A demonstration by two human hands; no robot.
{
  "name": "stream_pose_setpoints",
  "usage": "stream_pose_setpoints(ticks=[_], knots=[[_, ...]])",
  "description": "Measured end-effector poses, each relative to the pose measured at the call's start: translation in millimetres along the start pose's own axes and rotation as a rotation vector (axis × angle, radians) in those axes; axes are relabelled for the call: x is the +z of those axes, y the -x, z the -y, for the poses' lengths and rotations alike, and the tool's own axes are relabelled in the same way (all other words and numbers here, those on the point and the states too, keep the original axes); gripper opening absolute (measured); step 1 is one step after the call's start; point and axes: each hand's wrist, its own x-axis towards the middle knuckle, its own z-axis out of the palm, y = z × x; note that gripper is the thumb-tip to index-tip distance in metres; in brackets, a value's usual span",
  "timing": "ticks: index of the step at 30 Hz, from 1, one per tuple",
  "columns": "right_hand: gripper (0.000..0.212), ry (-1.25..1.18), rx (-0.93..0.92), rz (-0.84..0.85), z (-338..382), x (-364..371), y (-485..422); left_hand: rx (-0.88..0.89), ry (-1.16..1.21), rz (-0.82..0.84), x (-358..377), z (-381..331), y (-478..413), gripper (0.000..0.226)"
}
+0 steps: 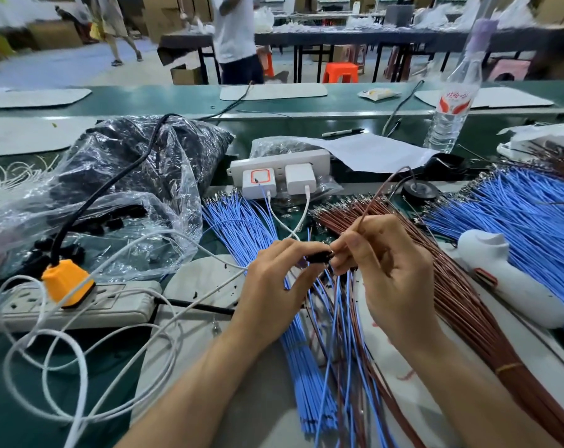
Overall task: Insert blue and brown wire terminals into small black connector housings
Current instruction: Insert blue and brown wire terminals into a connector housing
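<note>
Left hand (271,286) fingers (290,250) pinch the housing (319,256), its long axis pointing at the right hand (397,276), whose fingers (348,250) pinch a brown wire (374,198) just beside its mouth.

We're pinching a small black connector housing (319,256) in our left hand (274,286), holding it roughly level above the table. Our right hand (393,273) is pinching one brown wire (379,192) right at the housing's end, and the wire is arcing up and away. Mixed blue and brown leads (340,318) are lying loose below the housing. A blue wire bundle (238,218) is fanning out to its left, a brown wire bundle (455,295) to its right and a second blue bundle (516,205) far right, all with metal terminals pointing away.
</note>
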Motion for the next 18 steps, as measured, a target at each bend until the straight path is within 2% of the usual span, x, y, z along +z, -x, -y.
stream_pose_setpoints(ticks=[4, 11, 18], knots=[[0.008, 0.046, -0.024, 0.012, -2.0, -1.2, -1.0, 0.013, -0.001, -0.007, 0.9, -0.6, -0.5, 0.026], [0.011, -0.128, 0.097, -0.012, -2.5, -1.2, -1.2, 0.013, -0.018, -0.023, 0.2, -1.2, -1.0, 0.027], [0.008, -0.105, 0.141, 0.024, -4.2, -2.1, -0.7, 0.023, -0.03, -0.014, 3.0, -3.5, 0.3, 0.027]])
